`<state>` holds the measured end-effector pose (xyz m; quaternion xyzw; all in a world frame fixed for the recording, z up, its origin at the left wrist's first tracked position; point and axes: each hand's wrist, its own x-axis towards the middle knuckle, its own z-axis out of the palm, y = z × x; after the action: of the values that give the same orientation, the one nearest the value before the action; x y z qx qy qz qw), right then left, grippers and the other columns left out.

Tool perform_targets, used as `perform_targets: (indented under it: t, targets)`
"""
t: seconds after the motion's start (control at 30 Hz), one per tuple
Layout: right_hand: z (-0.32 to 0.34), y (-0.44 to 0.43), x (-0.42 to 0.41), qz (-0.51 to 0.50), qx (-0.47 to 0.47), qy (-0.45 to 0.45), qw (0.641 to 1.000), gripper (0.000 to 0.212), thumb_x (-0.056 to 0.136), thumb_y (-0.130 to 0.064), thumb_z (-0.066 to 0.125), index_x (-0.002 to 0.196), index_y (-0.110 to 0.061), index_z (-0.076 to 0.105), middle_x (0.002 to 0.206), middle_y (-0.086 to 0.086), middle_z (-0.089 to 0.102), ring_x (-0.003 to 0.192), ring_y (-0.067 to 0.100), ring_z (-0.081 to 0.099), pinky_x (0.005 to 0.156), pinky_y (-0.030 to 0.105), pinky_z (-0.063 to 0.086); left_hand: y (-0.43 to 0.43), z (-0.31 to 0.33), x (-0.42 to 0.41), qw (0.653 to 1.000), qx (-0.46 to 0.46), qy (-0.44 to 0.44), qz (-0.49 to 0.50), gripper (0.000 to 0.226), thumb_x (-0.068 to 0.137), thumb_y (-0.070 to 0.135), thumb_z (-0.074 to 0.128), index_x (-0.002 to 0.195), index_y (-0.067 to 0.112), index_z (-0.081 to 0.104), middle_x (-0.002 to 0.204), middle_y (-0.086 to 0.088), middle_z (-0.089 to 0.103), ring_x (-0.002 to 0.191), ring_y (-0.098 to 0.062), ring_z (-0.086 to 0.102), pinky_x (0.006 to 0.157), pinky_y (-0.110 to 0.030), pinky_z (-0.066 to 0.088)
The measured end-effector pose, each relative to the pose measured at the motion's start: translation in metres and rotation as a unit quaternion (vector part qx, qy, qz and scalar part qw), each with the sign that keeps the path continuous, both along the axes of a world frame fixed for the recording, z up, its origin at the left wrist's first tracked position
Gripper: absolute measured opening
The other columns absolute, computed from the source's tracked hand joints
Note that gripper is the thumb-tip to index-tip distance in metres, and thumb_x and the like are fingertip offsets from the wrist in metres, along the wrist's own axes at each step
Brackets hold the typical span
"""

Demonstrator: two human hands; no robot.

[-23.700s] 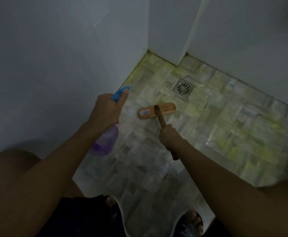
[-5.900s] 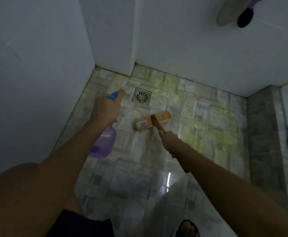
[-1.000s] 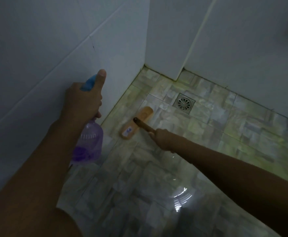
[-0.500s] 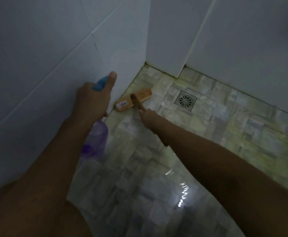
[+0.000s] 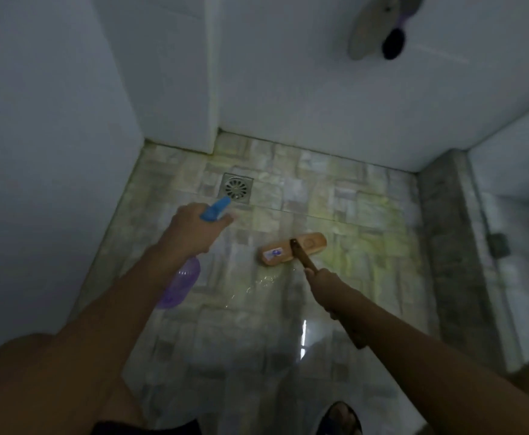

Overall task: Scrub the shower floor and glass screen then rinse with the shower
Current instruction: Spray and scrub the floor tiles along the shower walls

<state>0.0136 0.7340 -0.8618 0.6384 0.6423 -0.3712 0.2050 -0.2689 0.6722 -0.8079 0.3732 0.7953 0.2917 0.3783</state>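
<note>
A dim shower stall: white walls meet a wet, mottled stone-tile floor, streaked yellow-green toward the back. One square metal drain sits near the back left corner. One scrub brush rests its wooden head flat on the tiles, right of the drain and apart from it. The right hand is curled round its long handle, which the forearm partly hides. One spray bottle is gripped at the neck by the left hand, a finger stretched along the blue nozzle; the wrist covers part of the purple body. One sandalled foot is cut off at the bottom edge. High on the back wall hang two blurred objects, one pale, one dark, too smeared to identify. A grey kerb borders the floor at right.
</note>
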Motion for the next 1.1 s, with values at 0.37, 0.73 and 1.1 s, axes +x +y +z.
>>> perform_targets:
  t: [0.37, 0.73, 1.1]
  targets:
    - [-0.002, -0.036, 0.091, -0.208, -0.032, 0.002, 0.978, 0.053, 0.105, -0.047, 0.03, 0.121, -0.002, 0.053, 0.094, 0.012, 0.058, 0.064, 0.024, 0.055, 0.052, 0.032, 0.047, 0.061, -0.021, 0.114, 0.987, -0.047, -0.043, -0.148, 0.03, 0.079, 0.034, 0.078, 0.074, 0.007, 0.066, 0.059, -0.009, 0.06, 0.041, -0.018, 0.052, 0.045, -0.027, 0.045]
    - [-0.007, -0.03, 0.094, -0.282, -0.04, 0.054, 0.957, 0.05, 0.105, -0.047, 0.031, 0.122, -0.006, 0.052, 0.106, 0.017, 0.062, 0.063, 0.023, 0.053, 0.051, 0.032, 0.047, 0.105, -0.016, 0.151, 0.985, 0.037, 0.039, -0.161, 0.022, 0.076, 0.04, 0.083, 0.069, 0.022, 0.072, 0.054, -0.009, 0.059, 0.05, -0.022, 0.059, 0.059, -0.043, 0.06]
    - [-0.005, 0.018, 0.074, -0.275, -0.066, 0.097, 0.954, 0.045, 0.107, -0.033, 0.031, 0.132, -0.003, 0.051, 0.124, 0.017, 0.059, 0.11, 0.034, 0.062, 0.094, 0.042, 0.053, 0.156, -0.032, 0.104, 0.968, 0.06, 0.103, -0.219, 0.045, 0.071, 0.048, 0.085, 0.074, 0.005, 0.072, 0.05, -0.001, 0.049, 0.044, -0.012, 0.043, 0.054, -0.028, 0.039]
